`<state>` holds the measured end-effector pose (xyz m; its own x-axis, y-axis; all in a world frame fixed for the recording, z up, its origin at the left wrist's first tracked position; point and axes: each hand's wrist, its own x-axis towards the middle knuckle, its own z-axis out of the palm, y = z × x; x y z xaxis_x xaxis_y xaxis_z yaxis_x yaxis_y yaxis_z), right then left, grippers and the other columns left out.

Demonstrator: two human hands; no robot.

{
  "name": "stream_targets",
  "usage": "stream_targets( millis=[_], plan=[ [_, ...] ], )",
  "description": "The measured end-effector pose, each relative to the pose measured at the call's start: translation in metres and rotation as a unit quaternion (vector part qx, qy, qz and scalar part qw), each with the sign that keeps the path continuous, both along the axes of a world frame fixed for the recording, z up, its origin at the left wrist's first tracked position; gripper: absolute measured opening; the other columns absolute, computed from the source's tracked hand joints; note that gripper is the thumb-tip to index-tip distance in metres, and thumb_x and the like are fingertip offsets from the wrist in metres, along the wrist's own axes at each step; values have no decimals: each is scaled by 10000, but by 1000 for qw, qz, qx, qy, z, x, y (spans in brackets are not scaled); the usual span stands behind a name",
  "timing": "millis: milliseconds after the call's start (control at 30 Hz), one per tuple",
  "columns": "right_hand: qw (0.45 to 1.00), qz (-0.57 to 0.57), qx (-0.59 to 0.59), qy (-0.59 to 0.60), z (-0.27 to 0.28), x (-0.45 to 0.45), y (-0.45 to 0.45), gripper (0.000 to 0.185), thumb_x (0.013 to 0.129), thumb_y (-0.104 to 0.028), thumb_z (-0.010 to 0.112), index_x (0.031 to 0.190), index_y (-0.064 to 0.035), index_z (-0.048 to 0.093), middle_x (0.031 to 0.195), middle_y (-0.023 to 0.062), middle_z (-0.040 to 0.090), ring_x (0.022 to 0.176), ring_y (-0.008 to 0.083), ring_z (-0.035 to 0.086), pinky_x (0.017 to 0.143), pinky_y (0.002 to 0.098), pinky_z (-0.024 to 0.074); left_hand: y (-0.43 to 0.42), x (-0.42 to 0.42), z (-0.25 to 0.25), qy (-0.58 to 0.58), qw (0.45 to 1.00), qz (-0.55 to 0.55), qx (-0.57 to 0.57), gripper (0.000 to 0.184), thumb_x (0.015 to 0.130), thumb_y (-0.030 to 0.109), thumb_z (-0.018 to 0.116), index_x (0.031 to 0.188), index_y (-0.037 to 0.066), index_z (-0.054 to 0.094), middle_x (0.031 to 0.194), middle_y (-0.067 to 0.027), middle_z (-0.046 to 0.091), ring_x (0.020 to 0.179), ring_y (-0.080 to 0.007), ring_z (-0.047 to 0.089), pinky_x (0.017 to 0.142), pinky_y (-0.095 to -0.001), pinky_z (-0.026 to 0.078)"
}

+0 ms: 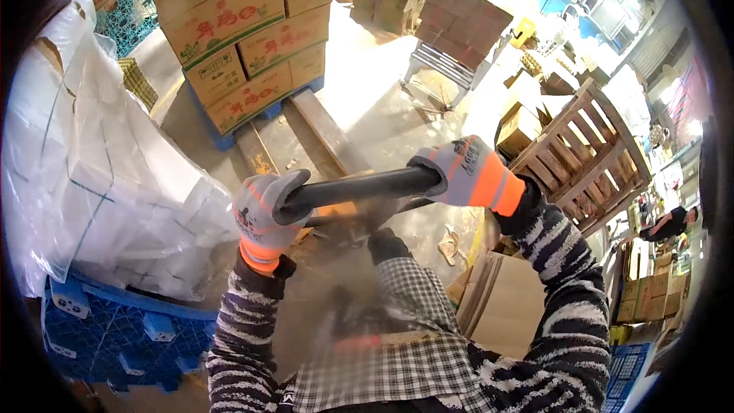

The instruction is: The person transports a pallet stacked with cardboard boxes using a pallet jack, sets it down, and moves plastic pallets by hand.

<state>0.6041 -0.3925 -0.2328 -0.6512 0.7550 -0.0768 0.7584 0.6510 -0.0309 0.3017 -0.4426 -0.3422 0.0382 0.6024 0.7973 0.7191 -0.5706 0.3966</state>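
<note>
Both my hands wear grey gloves with orange cuffs. My left hand [264,218] is closed around the left end of a black pallet jack handle [359,190]. Around the handle's right end, my right hand [472,174] is wrapped too. Below the grip bar the shaft is blurred. Two long forks [325,126] stretch forward to a blue pallet [222,139], which bears stacked cardboard boxes [229,19] with red and green print. How far the forks reach under it is hidden. One foot shows below the handle, beside a checked apron [382,367].
Left, plastic-wrapped white goods [130,176] stand by blue plastic pallets [122,336]. A wooden pallet [585,157] leans at right. Brown boxes sit on a metal stand [440,69] ahead. Flattened cardboard [505,302] lies near my right side. A person [669,224] is at far right.
</note>
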Motion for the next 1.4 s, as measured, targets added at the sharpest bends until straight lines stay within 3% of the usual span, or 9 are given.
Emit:
stream_targets(
  millis=[100, 133, 167, 267, 367, 1033, 1100, 1333, 1400],
  plan=[
    [1000, -6, 3, 7, -9, 14, -30, 351, 773, -439, 682, 1057, -237, 638, 664, 47, 616, 596, 255, 629, 566, 370, 501, -23, 2, 7, 35, 997, -58, -19, 325, 623, 135, 751, 939, 96, 688, 754, -73, 638, 654, -286, 601, 640, -364, 493],
    [999, -29, -30, 9, -9, 21, -50, 319, 790, -420, 669, 1050, -237, 640, 645, 47, 605, 576, 252, 623, 535, 364, 492, -36, -5, -10, 70, 983, -122, -115, 284, 615, 166, 750, 885, 99, 692, 718, -63, 614, 627, -286, 590, 600, -376, 488],
    [999, -2, -35, 22, -14, 32, -73, 300, 805, -389, 654, 1056, -226, 636, 641, 48, 602, 559, 253, 615, 516, 358, 484, -57, 3, -7, 120, 988, -86, -43, 275, 589, 206, 758, 837, 112, 687, 668, -43, 575, 606, -271, 588, 562, -382, 490],
    [998, 24, -59, -9, -5, 49, -129, 295, 837, -303, 619, 1107, -185, 616, 640, 49, 598, 542, 234, 607, 501, 344, 474, -109, 19, 6, 123, 972, -191, -54, 349, 627, 144, 671, 975, 122, 684, 805, -21, 649, 746, -240, 640, 745, -362, 545],
    [999, 32, -43, -1, -15, 55, -146, 326, 841, -259, 604, 1153, -166, 600, 660, 44, 601, 541, 218, 605, 501, 335, 469, -124, 20, 11, 146, 969, -192, -54, 396, 600, 153, 685, 994, 120, 676, 817, -19, 654, 753, -233, 641, 750, -370, 538],
    [992, 69, -14, 104, 0, 47, -36, 386, 788, -314, 709, 1133, -175, 605, 766, 44, 662, 613, 255, 638, 565, 368, 516, -12, 15, 25, 70, 977, -173, -107, 400, 593, 186, 834, 943, 94, 664, 745, -52, 647, 663, -256, 636, 639, -368, 497],
    [994, 39, -69, 77, 9, 43, -22, 408, 859, -289, 602, 1246, -166, 557, 793, 73, 652, 703, 269, 656, 605, 367, 509, 6, 15, 24, 33, 969, -214, -118, 466, 561, 252, 877, 942, 74, 678, 743, -66, 660, 670, -249, 647, 647, -354, 498],
    [991, 80, -45, 99, -12, 48, 9, 480, 857, -469, 595, 1196, -130, 566, 676, 109, 606, 603, 300, 626, 507, 399, 472, 31, -5, 9, -76, 962, -213, -151, 353, 616, 196, 724, 922, 22, 696, 803, -86, 692, 694, -267, 651, 681, -345, 507],
    [991, 76, -92, 63, -1, 49, 11, 470, 858, -480, 597, 1191, -149, 577, 717, 114, 629, 616, 299, 633, 512, 401, 477, 31, -6, 7, -94, 943, -265, -179, 533, 516, 288, 732, 999, 65, 700, 888, -75, 688, 826, -307, 654, 784, -415, 505]
  ],
)
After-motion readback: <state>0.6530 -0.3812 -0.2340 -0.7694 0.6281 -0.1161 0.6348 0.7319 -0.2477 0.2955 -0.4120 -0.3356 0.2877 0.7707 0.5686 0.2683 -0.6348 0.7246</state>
